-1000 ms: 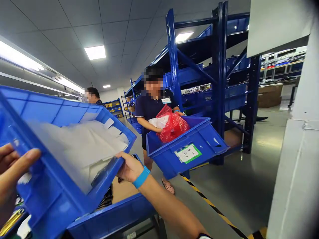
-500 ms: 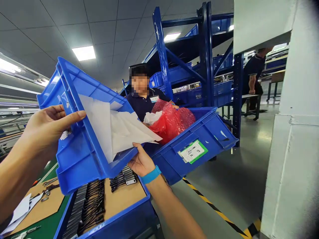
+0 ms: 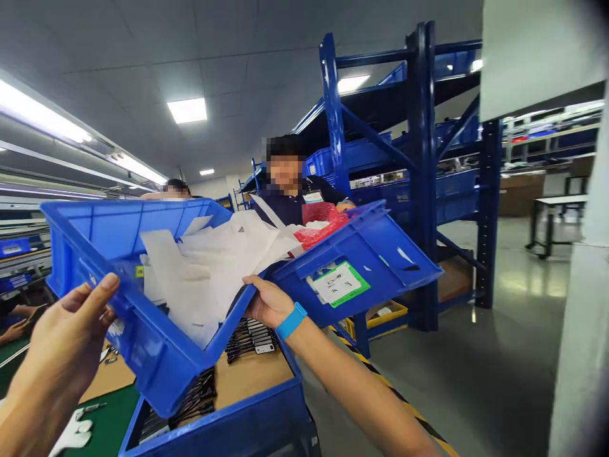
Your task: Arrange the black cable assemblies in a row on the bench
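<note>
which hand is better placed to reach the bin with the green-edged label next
Probably the right hand: it grips the tilted bin close to the labelled bin. The left hand holds the tilted bin farther away. Both are occupied, though.

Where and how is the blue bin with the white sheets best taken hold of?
Probably by the rim of the blue bin, from the near side, with the left hand and right hand set apart. The bin is wide and open, its rim offers a graspable edge, and white sheets heap up inside.
</note>
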The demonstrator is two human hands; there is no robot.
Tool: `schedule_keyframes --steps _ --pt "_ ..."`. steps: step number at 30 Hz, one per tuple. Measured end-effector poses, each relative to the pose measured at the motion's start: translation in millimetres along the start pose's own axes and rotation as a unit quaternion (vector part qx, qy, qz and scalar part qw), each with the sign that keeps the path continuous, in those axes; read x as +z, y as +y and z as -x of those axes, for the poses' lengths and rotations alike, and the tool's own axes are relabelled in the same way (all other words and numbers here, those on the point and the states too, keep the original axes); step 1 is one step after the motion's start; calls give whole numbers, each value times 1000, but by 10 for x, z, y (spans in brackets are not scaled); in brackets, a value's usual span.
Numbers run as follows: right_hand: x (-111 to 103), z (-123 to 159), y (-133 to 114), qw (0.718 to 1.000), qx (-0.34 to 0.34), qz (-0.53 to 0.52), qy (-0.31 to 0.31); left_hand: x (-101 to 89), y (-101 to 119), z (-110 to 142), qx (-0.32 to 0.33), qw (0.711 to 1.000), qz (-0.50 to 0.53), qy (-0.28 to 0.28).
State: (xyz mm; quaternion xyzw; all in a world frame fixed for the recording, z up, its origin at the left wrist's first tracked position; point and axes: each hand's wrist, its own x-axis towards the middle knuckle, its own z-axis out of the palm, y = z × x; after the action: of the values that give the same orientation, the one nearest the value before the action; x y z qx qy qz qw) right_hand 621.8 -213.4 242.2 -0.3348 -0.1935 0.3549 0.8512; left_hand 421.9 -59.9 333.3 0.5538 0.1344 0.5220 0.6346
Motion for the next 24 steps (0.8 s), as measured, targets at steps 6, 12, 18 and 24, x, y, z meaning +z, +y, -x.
schedule_keyframes --steps 6,12,18,24 --pt "158 -53 136 991 70 111 14 -663 -511 155 -148 984 36 88" --pt "28 -25 250 978 102 175 54 -776 -876 257 -209 970 94 86" --pt "-227 -24 413 970 114 200 80 -895 -1362 261 -232 962 119 74" --pt "-514 -74 628 964 129 212 101 -990 -1756 400 -262 954 122 83"
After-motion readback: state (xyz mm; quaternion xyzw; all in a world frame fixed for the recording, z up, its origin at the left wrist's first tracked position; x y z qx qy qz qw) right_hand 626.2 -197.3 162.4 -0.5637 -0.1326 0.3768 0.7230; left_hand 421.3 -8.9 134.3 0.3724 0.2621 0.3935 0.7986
